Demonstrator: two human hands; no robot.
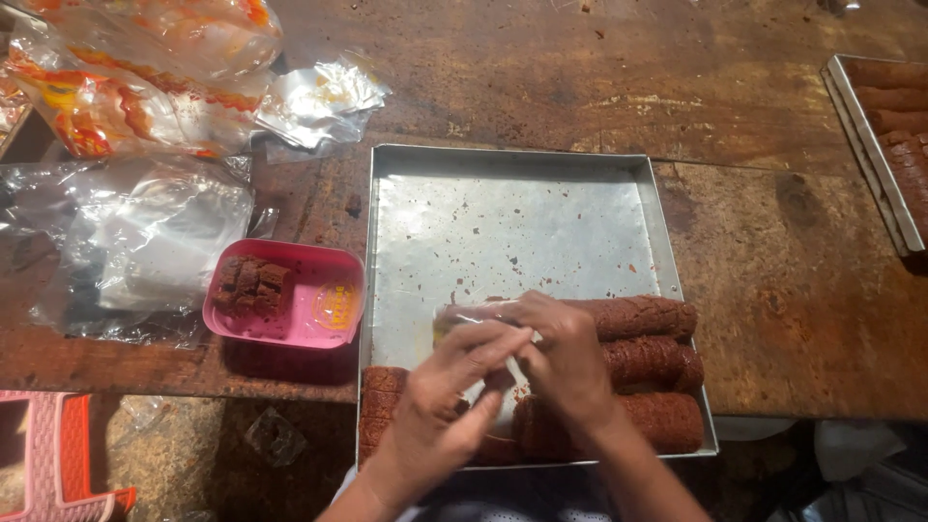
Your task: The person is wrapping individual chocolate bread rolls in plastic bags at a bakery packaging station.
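My left hand [447,391] and my right hand [565,365] meet over the near part of a square metal tray [503,208]. Together they grip a clear plastic-wrapped brown roll [462,315] that lies across the tray. Three long brown rolls [650,362] lie side by side at the tray's near right. A sliced brown roll [383,398] sits at the near left corner. My hands hide the middle of the rolls.
A pink plastic tub [309,300] with brown slices stands left of the tray. Clear and printed plastic bags [135,92] pile at the far left. A second metal tray [875,145] of brown rolls sits at the right edge. The table is worn brown wood.
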